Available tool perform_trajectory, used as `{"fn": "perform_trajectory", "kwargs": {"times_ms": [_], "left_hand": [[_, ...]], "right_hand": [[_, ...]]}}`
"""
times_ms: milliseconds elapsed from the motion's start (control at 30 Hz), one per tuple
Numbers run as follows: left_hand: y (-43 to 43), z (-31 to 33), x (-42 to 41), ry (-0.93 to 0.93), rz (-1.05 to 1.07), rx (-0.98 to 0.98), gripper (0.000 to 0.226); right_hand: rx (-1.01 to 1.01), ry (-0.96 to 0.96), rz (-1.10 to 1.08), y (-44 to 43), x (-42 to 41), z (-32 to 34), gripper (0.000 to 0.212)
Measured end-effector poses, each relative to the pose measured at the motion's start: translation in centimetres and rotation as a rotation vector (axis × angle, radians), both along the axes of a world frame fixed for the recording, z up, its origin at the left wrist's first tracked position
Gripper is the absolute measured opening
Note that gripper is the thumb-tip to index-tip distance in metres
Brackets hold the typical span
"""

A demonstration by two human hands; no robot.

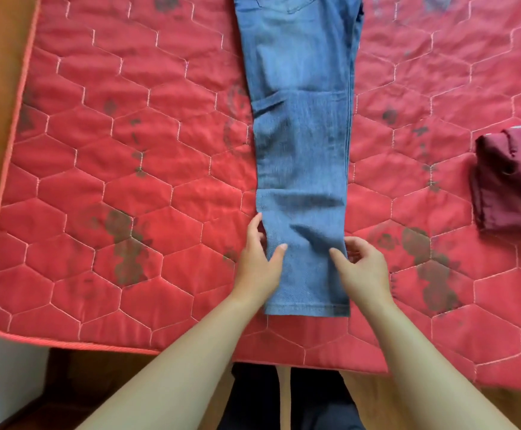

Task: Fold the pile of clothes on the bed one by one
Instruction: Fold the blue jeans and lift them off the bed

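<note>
Red quilted mattress [128, 181] w/ jeans [302, 135] laid lengthwise down the middle, legs stacked, hem toward the person.

Left hand [260, 265] pinches the jeans' left edge just above the hem, thumb on top of the denim. Right hand [363, 265] does the same on the right edge, fingers curled round it. Small crease in the fabric btwn the hands. Folded maroon garment [513, 187] lies right of the jeans, well apart. Dark stains [125, 243] mark the mattress either side of the jeans.

Faded, matt blue twill denim jeans [302, 144]; quilted, faintly sheeny red cloth mattress [128, 150], dark-blotched; matt maroon cloth garment [510, 187].
</note>
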State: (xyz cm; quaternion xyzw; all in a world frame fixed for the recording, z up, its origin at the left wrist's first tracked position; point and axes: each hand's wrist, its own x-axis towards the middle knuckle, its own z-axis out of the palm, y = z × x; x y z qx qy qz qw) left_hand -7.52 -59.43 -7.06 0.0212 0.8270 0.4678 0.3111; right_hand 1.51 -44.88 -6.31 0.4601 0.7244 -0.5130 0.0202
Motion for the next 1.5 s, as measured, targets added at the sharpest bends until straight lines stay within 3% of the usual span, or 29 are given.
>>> {"fn": "perform_trajectory", "kwargs": {"times_ms": [167,300,433,533,600,700,767,1000,1333,1400,1500], "left_hand": [[3.8,6.4,-7.1,0.284,-0.046,0.117,0.060],[9.7,8.8,-15.9,0.444,-0.026,0.085,0.057],[13.0,6.1,-21.0,0.433,0.026,0.034,0.059],[13.4,1.4,-23.1,0.447,-0.041,-0.147,0.074],[13.4,-1.4,-23.9,0.392,-0.104,-0.252,0.083],[13.6,-4.2,-24.1,0.202,-0.101,-0.267,0.090],[14.1,-5.2,-23.1,0.131,-0.054,-0.237,0.086],[14.5,-5.8,-17.9,0.154,0.108,-0.177,0.046],[6.9,-2.5,-6.8,-0.092,0.096,-0.198,0.038],[5.5,-1.2,-4.2,-0.156,0.088,-0.155,0.038],[5.3,-0.2,-4.4,-0.152,0.038,-0.093,0.043]], "right_hand": [[0.241,0.197,-0.030,5.3,-5.5,6.6,0.023],[0.316,0.312,-0.033,11.0,-13.8,8.4,0.014],[0.343,0.301,0.013,14.8,-19.2,5.4,0.016],[0.335,0.168,0.065,16.7,-21.4,1.2,0.038],[0.290,0.056,0.091,17.1,-22.3,-1.5,0.055],[0.221,-0.025,0.065,16.5,-23.2,-4.3,0.061],[0.229,-0.062,0.014,15.7,-23.4,-5.5,0.059],[0.268,-0.018,-0.027,13.4,-22.1,-6.4,0.038],[0.103,-0.071,0.121,6.9,-10.3,-3.0,0.027],[0.086,-0.107,0.107,5.9,-7.0,-1.8,0.031],[0.101,-0.132,0.069,6.3,-5.6,-0.6,0.053]]}}
